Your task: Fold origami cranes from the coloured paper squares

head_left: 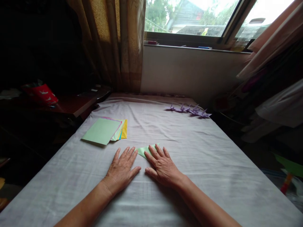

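Observation:
A folded piece of light green paper lies flat on the cloth-covered table, its visible part pointed toward the left. My right hand rests palm down with fingers spread, the fingertips lying over the paper's right part and hiding some of it. Palm down beside it, my left hand lies flat on the cloth, fingers stretched out. Its fingertips are by the paper's left tip; whether they touch it I cannot tell.
A stack of coloured paper sheets, light green on top, lies at the left. Several purple paper cranes stand at the far right of the white cloth. A dark wooden desk with a red patterned pouch adjoins on the left.

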Motion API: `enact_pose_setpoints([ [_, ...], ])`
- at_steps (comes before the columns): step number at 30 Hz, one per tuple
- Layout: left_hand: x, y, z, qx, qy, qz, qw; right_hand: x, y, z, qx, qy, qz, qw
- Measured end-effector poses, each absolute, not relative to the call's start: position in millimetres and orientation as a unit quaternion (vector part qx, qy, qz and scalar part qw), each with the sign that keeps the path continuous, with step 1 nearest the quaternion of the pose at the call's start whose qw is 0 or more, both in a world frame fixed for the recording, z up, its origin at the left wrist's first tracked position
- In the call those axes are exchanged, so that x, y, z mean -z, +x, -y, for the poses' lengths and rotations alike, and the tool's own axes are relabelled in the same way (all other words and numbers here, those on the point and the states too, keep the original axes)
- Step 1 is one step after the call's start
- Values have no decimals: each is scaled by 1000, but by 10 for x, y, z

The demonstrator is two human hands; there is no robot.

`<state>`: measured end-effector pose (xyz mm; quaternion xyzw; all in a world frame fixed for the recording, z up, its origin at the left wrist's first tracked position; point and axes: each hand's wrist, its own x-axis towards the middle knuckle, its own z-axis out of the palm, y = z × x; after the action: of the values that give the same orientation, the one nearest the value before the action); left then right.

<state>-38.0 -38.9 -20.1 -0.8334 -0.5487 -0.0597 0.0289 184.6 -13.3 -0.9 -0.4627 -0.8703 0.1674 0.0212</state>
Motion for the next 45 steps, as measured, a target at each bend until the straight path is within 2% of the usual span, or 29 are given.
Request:
enact_pose_setpoints([
  [7,160,-244,397,98,-837,533,78,52,1830,143,-153,-471,868,27],
  [14,184,-153,410,109,-857,501,39,43,1885,184,-124,-459,877,74],
  [19,165,-147,423,101,-848,519,27,44,1917,204,-137,-435,888,57],
  [28,67,-88,405,88,-835,543,26,37,1882,241,-128,-477,869,47],
  [40,19,77,446,32,-835,549,30,86,2036,153,-114,-434,893,43],
  [45,-58,80,441,17,-833,553,4,111,2143,32,-101,-492,865,14],
])
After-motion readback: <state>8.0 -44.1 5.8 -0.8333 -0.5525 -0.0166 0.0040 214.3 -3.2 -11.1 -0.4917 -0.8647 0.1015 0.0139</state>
